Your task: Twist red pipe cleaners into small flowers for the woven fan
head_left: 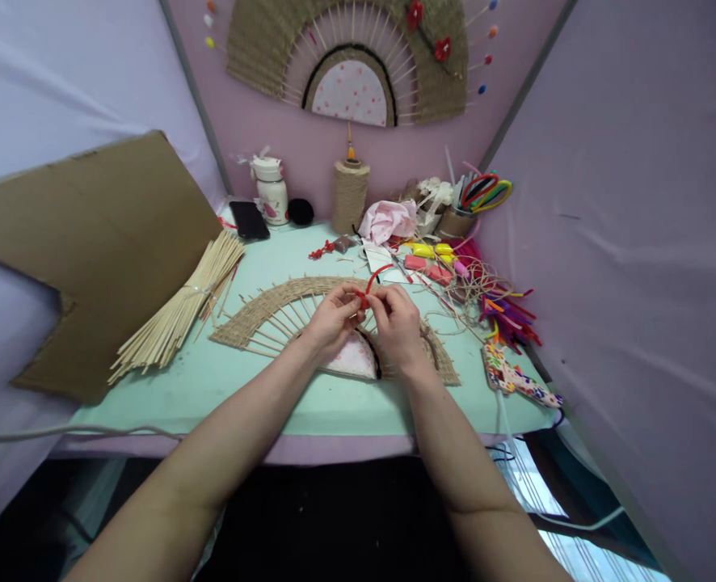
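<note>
The left hand (337,317) and the right hand (399,325) meet above the middle of the table (225,400), over a woven fan (273,297); the fingers of both are closed in a pinch on a red pipe cleaner (372,278), thumbs and forefingers almost together, with one free end curving up and to the right; part of the red piece is bunched between the fingertips, and its exact shape there is too small to tell; the forearms are bare, and the hands hide part of the fan's ribs and its pale, spotted half-disc.

Left of the fan, a tied bundle of thin sticks (179,311) leans across a cut sheet of cardboard (109,242); behind these lie a black phone (250,220) and a white bottle (271,194), with a round black object (301,212) just beside the bottle; a spool of twine (350,198) stands upright at the back, near a crumpled pink cloth (388,221); small red flowers (326,249) lie in front of the spool.

On the right, loose twine tangles over a heap of coloured pipe cleaners (509,319); a flower-patterned glue gun (519,380) rests near the table's edge; a larger, finished-looking fan (261,52) hangs on the pink wall.
</note>
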Demonstrator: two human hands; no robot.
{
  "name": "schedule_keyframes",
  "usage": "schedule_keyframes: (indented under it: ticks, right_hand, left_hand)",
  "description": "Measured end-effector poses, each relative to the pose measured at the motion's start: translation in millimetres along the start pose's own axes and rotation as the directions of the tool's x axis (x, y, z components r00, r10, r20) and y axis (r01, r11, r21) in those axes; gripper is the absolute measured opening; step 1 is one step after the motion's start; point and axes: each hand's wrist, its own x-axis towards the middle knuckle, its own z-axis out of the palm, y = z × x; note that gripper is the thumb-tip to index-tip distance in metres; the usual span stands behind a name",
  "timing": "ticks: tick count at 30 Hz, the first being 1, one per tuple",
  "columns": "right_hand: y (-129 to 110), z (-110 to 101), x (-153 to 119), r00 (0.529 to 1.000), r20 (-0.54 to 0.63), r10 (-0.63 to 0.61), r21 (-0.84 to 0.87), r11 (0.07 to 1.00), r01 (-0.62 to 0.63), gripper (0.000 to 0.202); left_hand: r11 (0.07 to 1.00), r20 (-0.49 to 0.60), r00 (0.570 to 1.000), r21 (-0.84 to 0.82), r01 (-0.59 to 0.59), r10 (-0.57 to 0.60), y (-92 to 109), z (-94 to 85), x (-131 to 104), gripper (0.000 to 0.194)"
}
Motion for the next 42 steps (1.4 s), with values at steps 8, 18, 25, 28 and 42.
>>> schedule_keyframes:
  ticks: [8, 18, 25, 28, 42]
  right_hand:
    - [3.5, -0.1, 3.0, 0.994, 0.048, -0.1, -0.027, 0.994, 0.102, 0.012]
    - [8.0, 3.3, 1.0, 0.973, -0.022, -0.229, -0.044, 0.973, 0.228, 0.01]
    - [9.2, 1.0, 1.7, 0.959, 0.004, -0.282, -0.122, 0.952, 0.28, 0.011]
    - [9.2, 5.3, 0.2, 0.971, -0.021, -0.24, -0.123, 0.964, 0.236, 0.012]
    - [8.0, 11.8, -3.8, 0.989, -0.059, -0.133, -0.141, 0.982, 0.124, 0.012]
  left_hand:
    - [0.935, 0.096, 0.967, -0.25, 0.253, -0.236, 3.4, -3.9, 2.1, 0.014]
    - [0.883, 0.132, 0.952, -0.358, 0.304, -0.275, 2.6, -1.0, -0.3, 0.019]
    - [0.879, 0.119, 0.947, -0.353, 0.322, -0.299, 5.3, 0.7, -2.8, 0.017]
    - [0.906, 0.115, 0.96, -0.319, 0.279, -0.256, 3.1, -0.9, -1.7, 0.017]
    - [0.995, 0.01, 0.997, -0.059, 0.083, -0.082, -4.6, -1.7, 2.0, 0.032]
